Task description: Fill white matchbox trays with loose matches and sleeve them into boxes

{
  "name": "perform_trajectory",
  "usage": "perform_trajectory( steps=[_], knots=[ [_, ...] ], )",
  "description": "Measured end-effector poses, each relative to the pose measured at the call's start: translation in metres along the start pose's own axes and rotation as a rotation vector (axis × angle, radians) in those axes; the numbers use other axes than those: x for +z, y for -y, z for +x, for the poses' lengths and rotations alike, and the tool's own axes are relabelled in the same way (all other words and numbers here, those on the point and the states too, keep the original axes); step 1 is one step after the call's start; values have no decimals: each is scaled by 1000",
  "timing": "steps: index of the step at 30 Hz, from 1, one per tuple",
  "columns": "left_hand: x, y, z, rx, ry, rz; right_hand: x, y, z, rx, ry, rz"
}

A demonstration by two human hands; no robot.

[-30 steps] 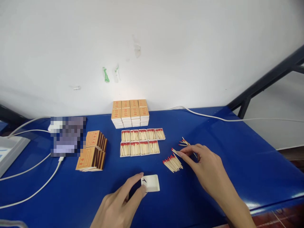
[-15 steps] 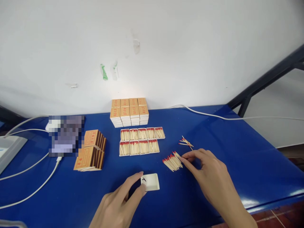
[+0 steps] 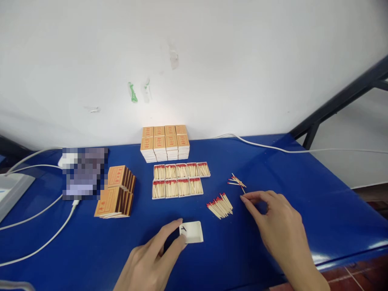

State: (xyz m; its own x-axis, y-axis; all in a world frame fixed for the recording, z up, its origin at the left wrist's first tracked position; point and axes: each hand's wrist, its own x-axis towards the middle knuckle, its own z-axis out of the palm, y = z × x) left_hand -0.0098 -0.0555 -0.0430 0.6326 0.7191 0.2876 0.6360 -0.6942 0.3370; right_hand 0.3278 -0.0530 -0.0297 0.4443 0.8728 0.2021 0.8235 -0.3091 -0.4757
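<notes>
My left hand point(image 3: 154, 254) grips the left end of an empty white matchbox tray point(image 3: 194, 233) between thumb and fingers; a black mark shows inside it. To the right, thumb and forefinger of my right hand point(image 3: 274, 222) are pinched at the lower end of a red-tipped match point(image 3: 243, 190). Just beyond that match lie several crossed loose matches point(image 3: 235, 181). Between my hands, a fanned pile of matches point(image 3: 220, 207) rests on the table, red heads pointing away from me. Behind it stand two rows of trays filled with matches point(image 3: 177, 188).
Stacked closed matchboxes point(image 3: 165, 143) stand against the white wall. Orange matchbox sleeves point(image 3: 113, 198) lean together at the left, beside a pixelated object point(image 3: 86, 171) with white cables point(image 3: 60, 238). Another cable point(image 3: 266, 147) runs along the back right of the blue table point(image 3: 303, 190).
My right hand has moved slightly right, away from the fanned pile, to the single match near the loose ones. My left hand and its tray have stayed in place.
</notes>
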Motion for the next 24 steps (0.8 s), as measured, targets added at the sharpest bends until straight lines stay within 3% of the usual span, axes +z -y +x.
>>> perform_trajectory(
  steps=[7, 17, 24],
  knots=[
    [2, 0, -2, -1, 16, 10, 2, 0, 0, 77, -55, -24],
    [1, 1, 0, -2, 5, 13, 8, 18, -12, -16, 97, 145],
    [3, 1, -2, -1, 10, -13, 7, 13, 13, -140, -97, 63]
  ],
)
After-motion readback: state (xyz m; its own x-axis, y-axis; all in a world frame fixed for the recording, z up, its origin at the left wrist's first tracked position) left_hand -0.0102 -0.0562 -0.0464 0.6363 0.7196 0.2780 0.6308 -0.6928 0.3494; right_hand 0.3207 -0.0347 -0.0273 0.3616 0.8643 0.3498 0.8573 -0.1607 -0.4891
